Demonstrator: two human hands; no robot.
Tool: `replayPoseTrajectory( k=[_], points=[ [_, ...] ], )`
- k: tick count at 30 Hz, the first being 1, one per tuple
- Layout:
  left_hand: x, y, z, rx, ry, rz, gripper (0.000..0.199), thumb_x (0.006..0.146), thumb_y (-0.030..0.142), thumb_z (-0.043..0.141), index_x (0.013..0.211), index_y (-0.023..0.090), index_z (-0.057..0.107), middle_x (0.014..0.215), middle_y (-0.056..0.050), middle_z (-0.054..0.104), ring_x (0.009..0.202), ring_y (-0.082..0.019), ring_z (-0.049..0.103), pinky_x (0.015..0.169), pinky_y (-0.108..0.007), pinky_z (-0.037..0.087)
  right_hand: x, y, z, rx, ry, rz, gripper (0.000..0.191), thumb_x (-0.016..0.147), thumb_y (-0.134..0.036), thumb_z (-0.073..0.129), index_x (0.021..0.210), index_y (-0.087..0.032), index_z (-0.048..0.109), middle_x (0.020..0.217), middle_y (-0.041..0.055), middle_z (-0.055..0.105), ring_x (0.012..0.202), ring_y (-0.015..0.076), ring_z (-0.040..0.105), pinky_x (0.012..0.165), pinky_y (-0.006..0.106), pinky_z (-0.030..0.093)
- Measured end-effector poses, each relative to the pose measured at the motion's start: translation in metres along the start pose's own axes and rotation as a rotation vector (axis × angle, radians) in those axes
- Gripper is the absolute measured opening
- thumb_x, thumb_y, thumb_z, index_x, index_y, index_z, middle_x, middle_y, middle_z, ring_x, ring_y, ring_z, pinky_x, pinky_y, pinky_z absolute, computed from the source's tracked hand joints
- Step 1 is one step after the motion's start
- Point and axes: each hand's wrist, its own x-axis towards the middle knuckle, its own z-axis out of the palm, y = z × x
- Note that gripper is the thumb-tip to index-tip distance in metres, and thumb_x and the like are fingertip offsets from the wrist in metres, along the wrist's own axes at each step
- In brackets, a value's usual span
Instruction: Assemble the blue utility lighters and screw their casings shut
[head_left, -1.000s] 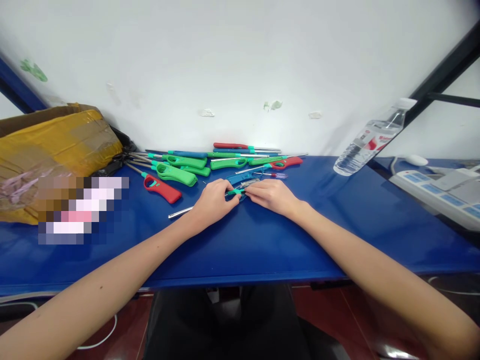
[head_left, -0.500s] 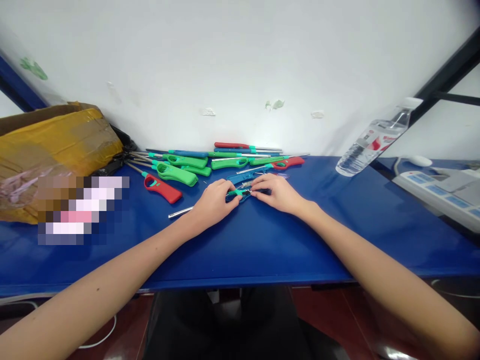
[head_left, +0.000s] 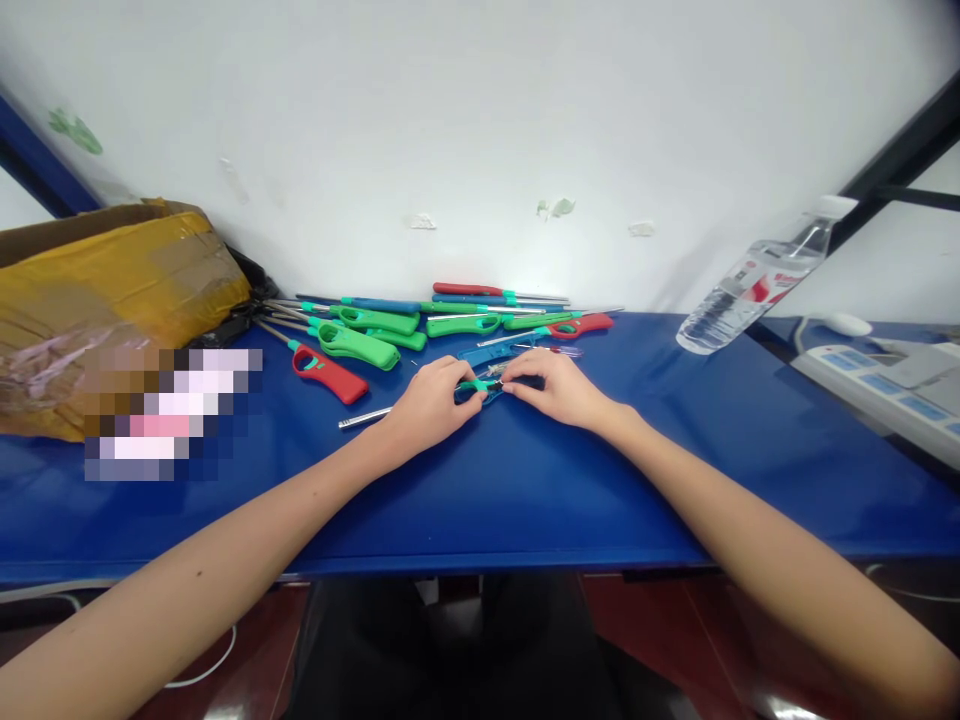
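Note:
My left hand (head_left: 436, 402) is closed on an opened blue lighter casing (head_left: 491, 396) with a teal part, low over the blue table. From the other side my right hand (head_left: 553, 388) pinches a small dark piece at the casing's right end; fingers hide most of it. Just beyond my fingers lies another blue casing half (head_left: 487, 350), with small metal bits (head_left: 495, 369) close by. A loose metal lighter tube (head_left: 364, 418) pokes out from behind my left wrist. Left of that hand is a red long-necked lighter (head_left: 334, 375).
Several green lighters (head_left: 360, 346) and other coloured ones are heaped along the wall. A taped cardboard box (head_left: 120, 290) stands at the left. On the right, a water bottle (head_left: 757, 285) leans on a dark frame near a white device (head_left: 885, 395).
The view has shifted very slightly, so things appear a little further right. Both hands keep their place at the casing, with hardly any finger movement visible.

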Motion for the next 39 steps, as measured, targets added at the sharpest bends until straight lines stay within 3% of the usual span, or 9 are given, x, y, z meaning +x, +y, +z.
replayPoseTrajectory(
  k=[13, 27, 39],
  points=[
    [0.002, 0.002, -0.003, 0.033, -0.006, -0.041, 0.012, 0.081, 0.029, 0.065, 0.081, 0.016, 0.065, 0.083, -0.005, 0.066, 0.077, -0.019, 0.061, 0.072, -0.031, 0.045, -0.001, -0.006, 0.006, -0.043, 0.049, -0.016, 0.016, 0.09, -0.02, 0.063, 0.092, -0.022, 0.079, 0.1, 0.0071, 0.076, 0.091, 0.0232, 0.069, 0.083, 0.038, 0.055],
    [0.002, -0.004, -0.01, 0.007, -0.093, 0.031, 0.015, 0.087, 0.031, 0.064, 0.092, 0.017, 0.067, 0.093, -0.006, 0.068, 0.085, -0.02, 0.063, 0.077, -0.031, 0.048, -0.003, -0.014, 0.007, -0.305, 0.055, -0.105, 0.021, 0.095, -0.021, 0.055, 0.094, -0.017, 0.075, 0.097, 0.0095, 0.074, 0.089, 0.0238, 0.067, 0.08, 0.038, 0.055],
    [-0.007, -0.005, -0.004, -0.06, -0.016, 0.011, 0.015, 0.087, 0.023, 0.061, 0.098, 0.016, 0.07, 0.105, -0.009, 0.068, 0.092, -0.021, 0.067, 0.087, -0.036, 0.054, -0.006, -0.023, 0.016, -0.414, 0.103, -0.111, 0.019, 0.096, -0.022, 0.054, 0.092, -0.018, 0.072, 0.094, 0.0065, 0.075, 0.084, 0.0214, 0.066, 0.076, 0.035, 0.054]
  ],
)
